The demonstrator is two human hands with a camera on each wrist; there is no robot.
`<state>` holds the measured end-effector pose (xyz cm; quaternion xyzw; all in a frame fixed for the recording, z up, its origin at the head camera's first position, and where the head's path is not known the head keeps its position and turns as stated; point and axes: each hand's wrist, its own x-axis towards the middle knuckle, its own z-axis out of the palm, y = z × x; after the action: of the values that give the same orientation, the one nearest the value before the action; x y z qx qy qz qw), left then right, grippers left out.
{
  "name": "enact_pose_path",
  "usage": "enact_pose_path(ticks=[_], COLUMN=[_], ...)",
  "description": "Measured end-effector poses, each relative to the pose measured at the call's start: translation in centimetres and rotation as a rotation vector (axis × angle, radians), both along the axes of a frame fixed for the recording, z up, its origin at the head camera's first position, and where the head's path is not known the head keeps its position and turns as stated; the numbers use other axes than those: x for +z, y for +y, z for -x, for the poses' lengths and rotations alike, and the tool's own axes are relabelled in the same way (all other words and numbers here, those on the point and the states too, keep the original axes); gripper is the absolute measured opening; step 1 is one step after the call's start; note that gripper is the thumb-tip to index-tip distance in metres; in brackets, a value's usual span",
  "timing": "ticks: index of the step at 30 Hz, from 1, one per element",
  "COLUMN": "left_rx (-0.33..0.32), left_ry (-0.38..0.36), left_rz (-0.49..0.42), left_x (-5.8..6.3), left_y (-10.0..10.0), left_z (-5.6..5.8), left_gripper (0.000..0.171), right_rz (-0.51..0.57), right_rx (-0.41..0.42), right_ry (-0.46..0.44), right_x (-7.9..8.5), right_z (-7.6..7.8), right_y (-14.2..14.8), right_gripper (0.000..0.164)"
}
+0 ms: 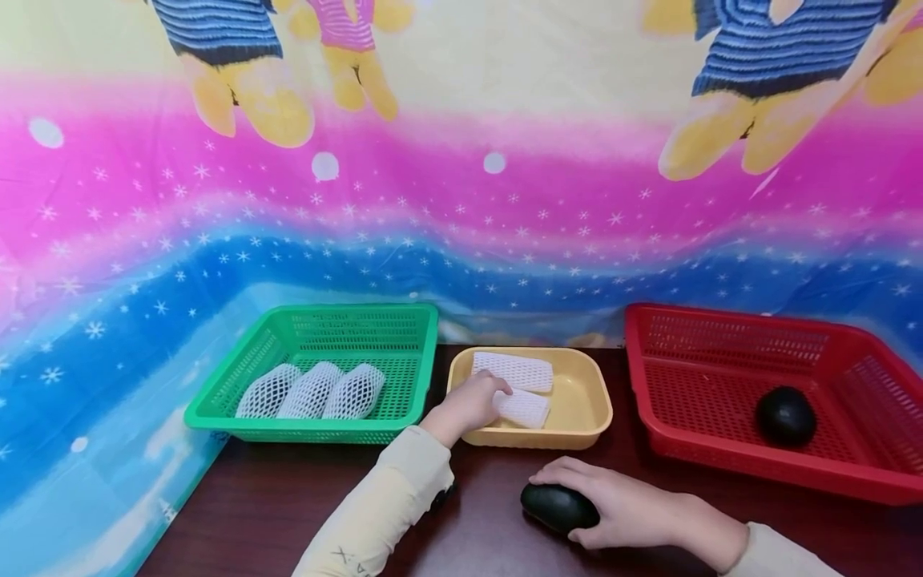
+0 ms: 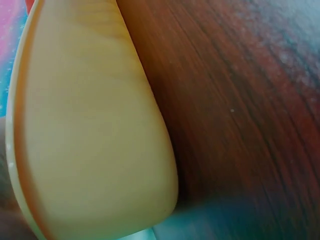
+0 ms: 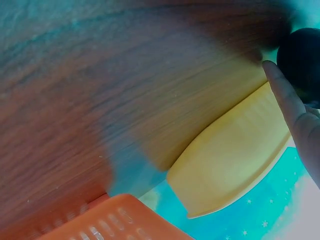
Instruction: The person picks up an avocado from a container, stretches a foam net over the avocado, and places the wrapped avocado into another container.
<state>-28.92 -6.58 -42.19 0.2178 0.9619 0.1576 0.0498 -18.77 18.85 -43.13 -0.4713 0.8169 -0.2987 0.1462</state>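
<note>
the left hand (image 1: 469, 405) reaches over the near-left rim of the yellow tray (image 1: 580, 394), its fingers at the left end of the near white net sleeve (image 1: 528, 410). its fingertips are hidden, and the left wrist view shows mostly the tray's outer wall, so i cannot tell whether it pinches the net or only touches it. the far white net sleeve (image 1: 515, 372) lies just behind, in the same tray. the right hand (image 1: 623, 506) grips a dark oval fruit (image 1: 554, 509) in front of the tray, fingers over the top and thumb on the near side; the fruit's left end is free. whether it rests on the worktop (image 1: 483, 541) i cannot tell.

the step in hand seems to be taking up one sleeve. best to pinch it near its end, clear of the far one, then lift above the rim so the net does not snag. the fruit looks smooth and could roll, so a firm but gentle right grip suits, its free end left uncovered. the net probably stretches; spreading its mouth with the fingertips beats tugging one strand.
</note>
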Motion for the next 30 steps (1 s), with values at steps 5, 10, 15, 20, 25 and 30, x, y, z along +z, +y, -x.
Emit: enact_pose_path(ticks=[5, 10, 15, 20, 25, 30], left_rx=[-0.009, 0.003, -0.010, -0.024, -0.040, -0.038], left_ry=[0.046, 0.078, 0.111, 0.132, 0.157, 0.166], left_rz=[-0.010, -0.024, -0.040, -0.067, -0.133, -0.210], left_x=[-0.4, -0.4, -0.2, -0.1, 0.4, 0.9], left_y=[-0.2, -0.2, -0.5, -0.7, -0.7, -0.9], left_z=[0.0, -0.1, -0.1, -0.1, -0.6, -1.2], left_gripper=[0.023, 0.019, 0.018, 0.018, 0.018, 0.016], right_rz=[0.003, 0.019, 0.018, 0.008, 0.017, 0.021], right_rx=[0.003, 0.014, 0.008, 0.004, 0.007, 0.011], right_ry=[-0.002, 0.019, 0.030, 0.029, 0.049, 0.093], right_x=[-0.2, -0.4, -0.5, -0.4, -0.4, -0.5], right_z=[0.0, 0.0, 0.1, 0.2, 0.2, 0.1], right_y=[0.0, 0.0, 0.0, 0.1, 0.1, 0.0], right_gripper=[0.060, 0.060, 0.060, 0.060, 0.061, 0.062])
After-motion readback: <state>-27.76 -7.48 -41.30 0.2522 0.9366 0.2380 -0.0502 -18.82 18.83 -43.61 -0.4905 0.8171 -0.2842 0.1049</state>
